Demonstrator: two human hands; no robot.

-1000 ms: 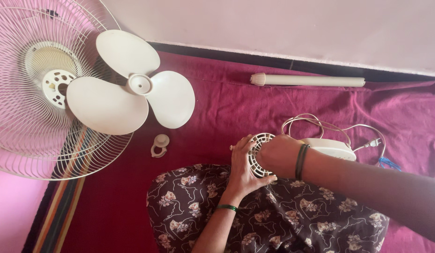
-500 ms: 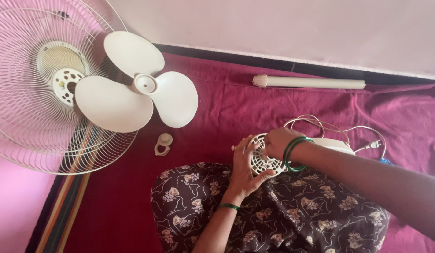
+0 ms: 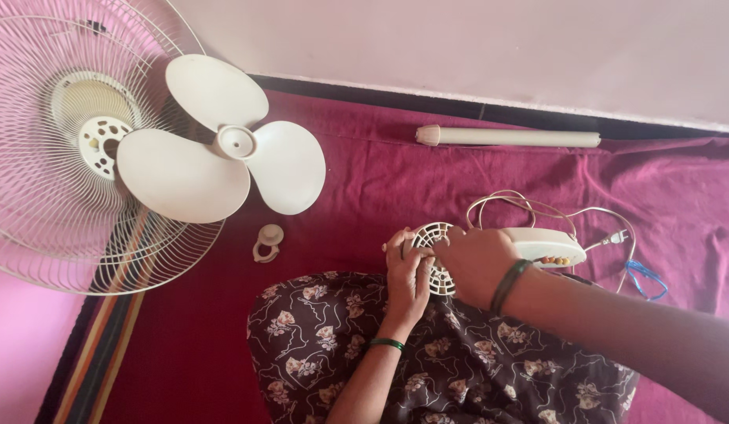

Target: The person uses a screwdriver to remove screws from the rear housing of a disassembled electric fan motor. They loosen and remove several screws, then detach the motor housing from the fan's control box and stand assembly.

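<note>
On the cloth's point(image 3: 459, 188) near edge, both hands close round the motor point(image 3: 432, 235): left point(image 3: 408, 276) steadies, right point(image 3: 476, 263) grips its top.

Both hands grip a round white vented motor housing point(image 3: 433, 255) over the lap: the left hand point(image 3: 408, 279) clasps its near side, the right hand point(image 3: 476, 263) covers its far side. Just beyond the right hand lie a white control box point(image 3: 546, 245) and coiled cord point(image 3: 521, 206). Well off past the left hand rest a small cap point(image 3: 267, 241), a three-blade fan blade point(image 3: 223, 149) and a wire grille point(image 3: 58, 149) on maroon cloth point(image 3: 364, 188).
</note>
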